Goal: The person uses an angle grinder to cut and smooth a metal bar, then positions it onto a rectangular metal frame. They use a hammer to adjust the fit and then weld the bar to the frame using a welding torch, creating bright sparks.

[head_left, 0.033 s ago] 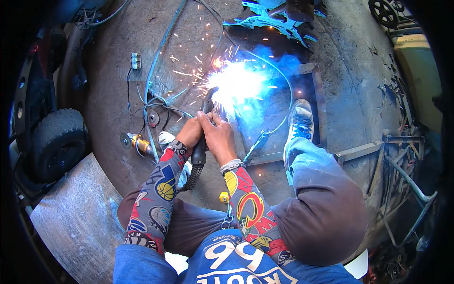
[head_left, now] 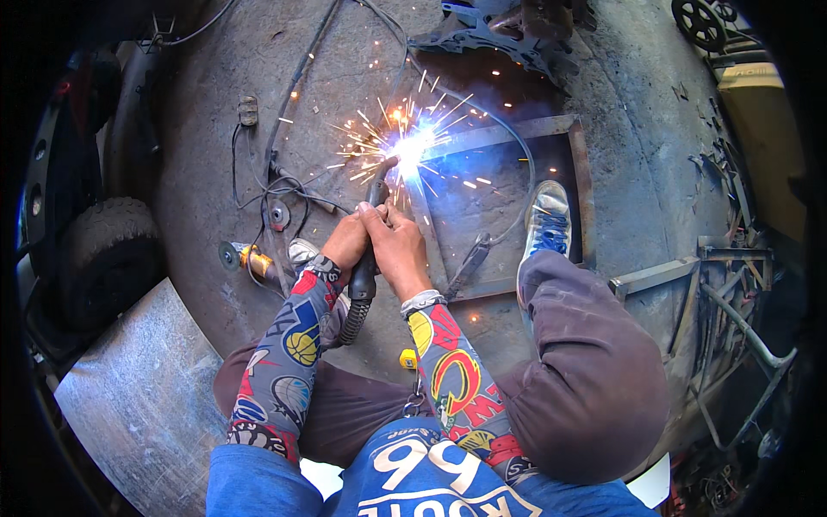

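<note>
A black welding torch (head_left: 363,274) with a ribbed cable sleeve points away from me. My left hand (head_left: 345,242) is closed on its handle from the left. Close beside it, my right hand (head_left: 400,252) also grips the torch from the right, fingers bent around its upper part. Bright arc light and flying sparks surround the torch tip, at the far left corner of a rectangular metal frame (head_left: 585,202) on the floor. Glare hides the joint itself. A clamp (head_left: 469,261) on a cable lies at the frame's near left part.
An angle grinder (head_left: 251,259) and a small yellow object (head_left: 408,358) lie on the concrete. Cables (head_left: 293,185) tangle at left, near a socket block (head_left: 248,110). A sheet of metal (head_left: 142,396) and a tyre (head_left: 112,254) stand left; metal racks (head_left: 659,276) stand right. My shoe (head_left: 549,220) rests inside the frame.
The arc glare has shrunk and the blue light and smoke have faded, so more of the frame's far bar shows. Both hands and the torch keep their place.
</note>
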The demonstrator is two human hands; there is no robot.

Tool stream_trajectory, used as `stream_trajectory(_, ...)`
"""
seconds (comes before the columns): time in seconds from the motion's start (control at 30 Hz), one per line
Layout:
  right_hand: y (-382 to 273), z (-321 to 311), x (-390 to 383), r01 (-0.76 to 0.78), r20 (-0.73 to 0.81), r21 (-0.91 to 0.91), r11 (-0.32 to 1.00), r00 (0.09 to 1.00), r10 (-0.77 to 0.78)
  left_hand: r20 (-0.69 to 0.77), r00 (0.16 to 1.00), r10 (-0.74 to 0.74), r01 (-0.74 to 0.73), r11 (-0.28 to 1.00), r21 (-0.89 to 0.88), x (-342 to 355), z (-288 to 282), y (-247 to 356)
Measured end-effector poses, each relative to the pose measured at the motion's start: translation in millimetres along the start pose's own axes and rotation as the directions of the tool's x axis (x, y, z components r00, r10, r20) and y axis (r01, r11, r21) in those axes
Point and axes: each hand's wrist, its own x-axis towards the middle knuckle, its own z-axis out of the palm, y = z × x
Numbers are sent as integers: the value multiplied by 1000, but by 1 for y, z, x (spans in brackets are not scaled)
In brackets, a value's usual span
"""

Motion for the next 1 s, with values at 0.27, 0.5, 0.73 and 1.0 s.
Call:
stream_trajectory(0.27, -7, 1, 4, 36, 13, 51, 998, 999, -37, -15, 1000, -26, 25, 997, -73, 10, -5, 1)
stream_trajectory(0.5, 2, 7, 10, 20, 14, 59, 998, 1000, -20, -6, 999, -52, 52, 997, -61, 10, -6, 0)
stream_trajectory(0.73, 4, 6, 9, 10, 22, 65, 998, 1000, -11, -10, 996, -89, 88, 993, -74, 7, -4, 4)
stream_trajectory(1.0, 2, 5, 9, 13, 40, 39, 999, 999, -14, -11, 1000, -9, 9, 998, -59, 12, -6, -3)
